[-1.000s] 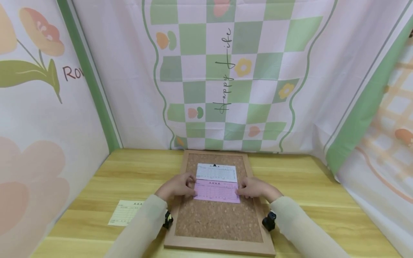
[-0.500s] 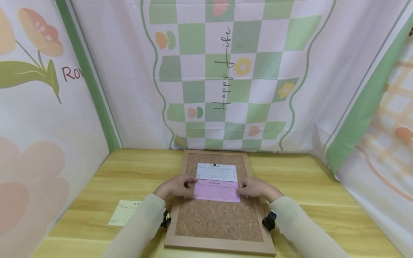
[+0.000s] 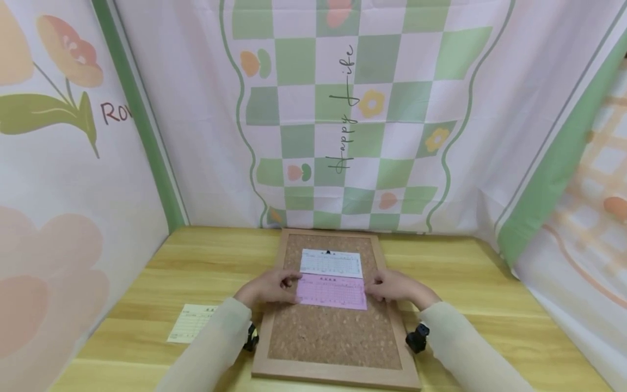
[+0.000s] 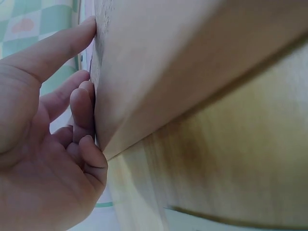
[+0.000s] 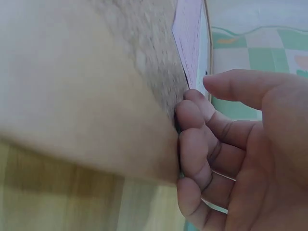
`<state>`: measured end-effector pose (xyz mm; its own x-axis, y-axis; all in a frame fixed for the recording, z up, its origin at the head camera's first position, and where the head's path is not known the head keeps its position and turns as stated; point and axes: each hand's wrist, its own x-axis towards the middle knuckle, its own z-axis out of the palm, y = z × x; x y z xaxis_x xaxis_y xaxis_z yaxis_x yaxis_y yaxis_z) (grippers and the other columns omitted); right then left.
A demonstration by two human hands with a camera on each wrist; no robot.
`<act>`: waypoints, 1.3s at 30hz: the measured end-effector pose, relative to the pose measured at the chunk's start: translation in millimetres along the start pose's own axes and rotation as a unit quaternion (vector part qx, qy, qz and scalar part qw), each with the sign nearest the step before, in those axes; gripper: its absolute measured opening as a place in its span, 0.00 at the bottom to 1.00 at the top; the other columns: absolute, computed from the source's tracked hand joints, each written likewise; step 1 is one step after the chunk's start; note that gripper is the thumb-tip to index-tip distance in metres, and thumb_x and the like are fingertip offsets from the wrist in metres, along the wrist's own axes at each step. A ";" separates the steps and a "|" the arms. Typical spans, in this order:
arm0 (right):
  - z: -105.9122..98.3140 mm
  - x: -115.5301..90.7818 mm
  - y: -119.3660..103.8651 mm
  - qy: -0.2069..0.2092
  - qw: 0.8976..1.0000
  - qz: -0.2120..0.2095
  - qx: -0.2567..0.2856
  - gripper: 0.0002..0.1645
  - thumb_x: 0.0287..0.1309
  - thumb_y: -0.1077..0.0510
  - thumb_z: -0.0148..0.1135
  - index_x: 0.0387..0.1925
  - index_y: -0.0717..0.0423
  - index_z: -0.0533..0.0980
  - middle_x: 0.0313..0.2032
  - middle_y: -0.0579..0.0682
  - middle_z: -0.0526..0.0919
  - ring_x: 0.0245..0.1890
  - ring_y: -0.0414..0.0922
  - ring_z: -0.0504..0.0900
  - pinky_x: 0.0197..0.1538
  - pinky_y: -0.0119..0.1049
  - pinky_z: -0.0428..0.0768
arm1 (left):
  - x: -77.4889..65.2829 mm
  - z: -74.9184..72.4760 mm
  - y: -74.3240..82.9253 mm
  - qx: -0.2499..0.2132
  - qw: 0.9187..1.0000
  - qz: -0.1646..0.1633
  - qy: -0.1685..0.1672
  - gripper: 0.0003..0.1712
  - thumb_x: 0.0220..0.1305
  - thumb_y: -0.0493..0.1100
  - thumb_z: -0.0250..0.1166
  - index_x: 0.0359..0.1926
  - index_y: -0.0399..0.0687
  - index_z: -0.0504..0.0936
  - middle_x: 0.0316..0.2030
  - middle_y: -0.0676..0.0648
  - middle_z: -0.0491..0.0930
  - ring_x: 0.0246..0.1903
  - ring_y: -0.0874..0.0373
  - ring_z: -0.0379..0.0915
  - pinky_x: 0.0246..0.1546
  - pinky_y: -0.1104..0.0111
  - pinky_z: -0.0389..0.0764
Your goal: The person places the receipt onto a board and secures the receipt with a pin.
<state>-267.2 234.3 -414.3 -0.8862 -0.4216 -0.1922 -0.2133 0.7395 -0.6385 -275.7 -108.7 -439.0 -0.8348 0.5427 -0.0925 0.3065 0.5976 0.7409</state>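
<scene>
A pink printed slip [image 3: 331, 292] lies flat on the framed corkboard [image 3: 338, 337], just below a pale blue-white slip [image 3: 330, 264] that has a small black piece [image 3: 328, 252] at its top edge. At the pink slip's left edge my left hand [image 3: 270, 286] touches the corners, thumb low and index finger high, spread apart. My right hand [image 3: 398, 287] is at the slip's right edge. The right wrist view shows its fingertips [image 5: 190, 114] resting on the board, the thumb held apart from them.
On the wooden table [image 3: 465, 305] a pale yellow slip [image 3: 190, 323] lies left of the board, partly hidden by my left sleeve [image 3: 210, 348]. A patterned curtain [image 3: 294, 136] hangs behind the table's far edge.
My right hand has shifted slightly right, off the pink slip's edge. The left index finger has straightened towards the upper corner. The slips stay put; the head view has shifted a little.
</scene>
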 end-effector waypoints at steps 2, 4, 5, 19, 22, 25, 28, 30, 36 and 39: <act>-3.2 -2.6 3.8 0.008 1.000 -0.002 0.004 0.19 0.69 0.54 0.60 0.22 0.58 0.74 0.19 0.47 0.73 0.18 0.40 0.67 0.23 0.33 0.66 | 0.7 0.7 -0.5 -0.001 1.000 0.003 0.000 0.35 0.60 0.40 0.74 0.67 0.41 0.73 0.41 0.47 0.71 0.42 0.54 0.64 0.43 0.61 0.69; -6.5 -5.3 8.1 0.016 1.000 -0.003 0.010 0.18 0.69 0.54 0.60 0.24 0.60 0.75 0.20 0.47 0.74 0.19 0.40 0.67 0.23 0.33 0.66 | 1.6 1.3 -0.7 -0.004 1.000 0.003 0.000 0.35 0.61 0.40 0.74 0.67 0.41 0.73 0.42 0.47 0.71 0.42 0.54 0.64 0.43 0.61 0.69; -8.2 -6.6 10.4 0.019 1.000 -0.005 0.015 0.18 0.69 0.54 0.60 0.25 0.60 0.75 0.20 0.48 0.74 0.19 0.40 0.67 0.24 0.33 0.66 | 2.0 1.6 -0.9 -0.005 1.000 0.003 0.000 0.35 0.60 0.40 0.74 0.67 0.41 0.73 0.42 0.47 0.71 0.42 0.54 0.64 0.43 0.60 0.69; -33.8 -27.2 33.1 0.056 0.998 0.017 0.012 0.14 0.69 0.55 0.57 0.41 0.64 0.79 0.28 0.51 0.79 0.25 0.44 0.72 0.27 0.40 0.73 | 2.5 2.4 -3.1 -0.026 1.000 0.000 -0.003 0.35 0.61 0.40 0.73 0.67 0.39 0.72 0.41 0.46 0.70 0.42 0.54 0.63 0.43 0.60 0.67; -37.5 -32.1 39.2 0.055 0.998 0.006 0.020 0.15 0.70 0.56 0.56 0.42 0.66 0.79 0.27 0.52 0.77 0.25 0.44 0.72 0.27 0.40 0.73 | 1.7 1.4 -2.3 -0.026 1.000 -0.002 -0.003 0.35 0.61 0.40 0.73 0.68 0.39 0.72 0.42 0.46 0.70 0.43 0.54 0.63 0.43 0.60 0.67; -39.7 -37.5 44.8 0.057 0.998 -0.005 0.022 0.15 0.70 0.57 0.56 0.41 0.69 0.79 0.27 0.52 0.78 0.27 0.45 0.74 0.30 0.40 0.75 | 1.2 0.7 -1.7 -0.023 1.000 -0.002 -0.004 0.35 0.61 0.40 0.74 0.67 0.39 0.72 0.42 0.47 0.70 0.43 0.54 0.64 0.43 0.60 0.68; -41.4 -42.1 51.6 0.063 0.998 -0.001 0.024 0.15 0.70 0.58 0.56 0.42 0.70 0.79 0.27 0.52 0.78 0.28 0.45 0.75 0.33 0.41 0.76 | 1.3 0.7 -2.2 -0.020 1.000 0.000 -0.004 0.35 0.61 0.40 0.74 0.67 0.39 0.73 0.41 0.47 0.70 0.42 0.54 0.63 0.43 0.61 0.67; -43.0 -45.1 56.9 0.067 0.997 0.001 0.024 0.15 0.70 0.58 0.56 0.42 0.70 0.79 0.26 0.52 0.78 0.28 0.46 0.75 0.33 0.41 0.76 | 1.5 0.7 -2.8 -0.018 1.000 0.000 -0.003 0.35 0.60 0.40 0.74 0.67 0.39 0.73 0.41 0.47 0.70 0.42 0.54 0.63 0.42 0.61 0.67; -44.4 -51.4 75.9 0.073 0.997 -0.004 0.027 0.14 0.70 0.59 0.56 0.41 0.70 0.78 0.22 0.48 0.75 0.23 0.43 0.74 0.31 0.37 0.75 | 1.3 0.6 -2.9 -0.019 1.000 0.002 -0.001 0.35 0.60 0.40 0.74 0.67 0.39 0.73 0.41 0.47 0.70 0.42 0.54 0.64 0.42 0.62 0.68; -43.9 -54.3 84.8 0.073 0.997 -0.010 0.036 0.14 0.71 0.61 0.55 0.42 0.73 0.78 0.22 0.48 0.76 0.22 0.42 0.73 0.29 0.35 0.75 | 1.1 0.4 -2.0 -0.021 1.000 0.002 -0.002 0.35 0.60 0.40 0.74 0.67 0.38 0.73 0.41 0.47 0.70 0.42 0.54 0.64 0.42 0.61 0.68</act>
<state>-255.2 342.9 -425.3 -0.9334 -0.3517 -0.0714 -0.2070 0.6901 -0.6935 -277.1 -109.0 -440.8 -0.8312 0.5483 -0.0916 0.2914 0.5700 0.7682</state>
